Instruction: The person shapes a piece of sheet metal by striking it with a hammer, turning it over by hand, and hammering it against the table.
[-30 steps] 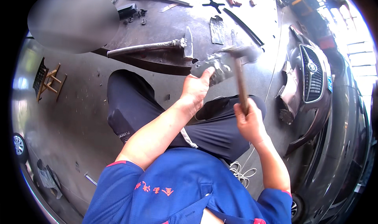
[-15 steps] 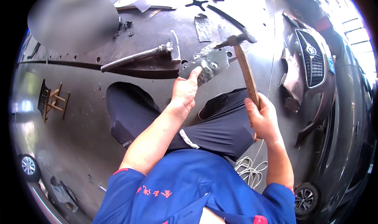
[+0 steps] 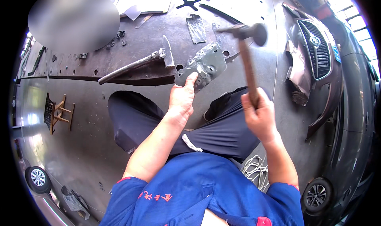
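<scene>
Hammering, I'd say, is in hand: the left hand (image 3: pixel 183 97) pinches the plate (image 3: pixel 212 60) at the bench's (image 3: pixel 137 44) near edge, perhaps touching it; the right hand (image 3: pixel 260 116) grips the hammer (image 3: pixel 248 67), its blurred head clear. Another blow would want a steady plate, thumb well aside.

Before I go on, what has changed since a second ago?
The hammer head, over the metal plate's right end a second ago, is now clear of it, up and right in the picture. The view has turned too: the bench sits farther left. Nothing was taken or let go: the left hand keeps its grip on the plate, the right hand on the handle. A second hammer still lies on the bench.
</scene>
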Demonstrator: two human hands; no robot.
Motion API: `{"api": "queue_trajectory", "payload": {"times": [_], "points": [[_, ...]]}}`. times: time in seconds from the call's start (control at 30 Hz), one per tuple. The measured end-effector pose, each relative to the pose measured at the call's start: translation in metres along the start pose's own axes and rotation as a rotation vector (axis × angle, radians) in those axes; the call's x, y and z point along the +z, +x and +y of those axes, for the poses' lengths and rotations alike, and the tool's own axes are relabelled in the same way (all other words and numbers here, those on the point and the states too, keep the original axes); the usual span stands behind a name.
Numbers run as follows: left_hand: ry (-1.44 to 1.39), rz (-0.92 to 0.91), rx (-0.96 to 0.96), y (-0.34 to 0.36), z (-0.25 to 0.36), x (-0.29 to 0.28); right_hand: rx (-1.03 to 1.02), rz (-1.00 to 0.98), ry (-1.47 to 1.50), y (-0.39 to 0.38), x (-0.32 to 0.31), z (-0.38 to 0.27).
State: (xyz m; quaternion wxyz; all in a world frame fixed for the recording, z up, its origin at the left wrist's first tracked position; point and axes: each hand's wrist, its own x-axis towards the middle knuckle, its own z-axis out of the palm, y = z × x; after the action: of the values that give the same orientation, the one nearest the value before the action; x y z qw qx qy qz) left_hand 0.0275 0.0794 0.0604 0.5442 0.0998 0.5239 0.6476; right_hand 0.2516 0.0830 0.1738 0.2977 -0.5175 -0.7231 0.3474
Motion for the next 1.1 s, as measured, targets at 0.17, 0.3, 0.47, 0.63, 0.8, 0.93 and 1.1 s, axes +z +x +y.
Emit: {"api": "queue_trajectory", "payload": {"times": [0.17,0.3,0.47,0.63,0.8,0.93,1.1], "points": [[0.028,0.015,-0.048,0.004,0.004,-0.001,0.011,-0.014,-0.158,0.006,-0.002,-0.018],[-0.031,0.020,-0.031,-0.002,0.005,0.000,-0.147,0.060,0.013,0.006,-0.013,-0.033],[0.020,0.032,-0.080,-0.003,0.010,0.004,-0.051,-0.148,-0.273,0.010,0.015,0.006],[-0.009,0.041,-0.001,-0.002,0.004,0.000,0.015,-0.013,-0.103,0.008,-0.013,-0.040],[0.024,0.085,-0.124,0.013,-0.004,-0.006,-0.053,0.067,0.129,-0.001,-0.019,-0.030],[0.004,0.171,-0.216,0.008,0.002,0.002,0.140,-0.050,0.056,-0.005,-0.010,-0.015],[-0.049,0.112,-0.193,0.003,0.005,0.002,0.139,-0.064,-0.024,-0.006,0.001,-0.002]]}}
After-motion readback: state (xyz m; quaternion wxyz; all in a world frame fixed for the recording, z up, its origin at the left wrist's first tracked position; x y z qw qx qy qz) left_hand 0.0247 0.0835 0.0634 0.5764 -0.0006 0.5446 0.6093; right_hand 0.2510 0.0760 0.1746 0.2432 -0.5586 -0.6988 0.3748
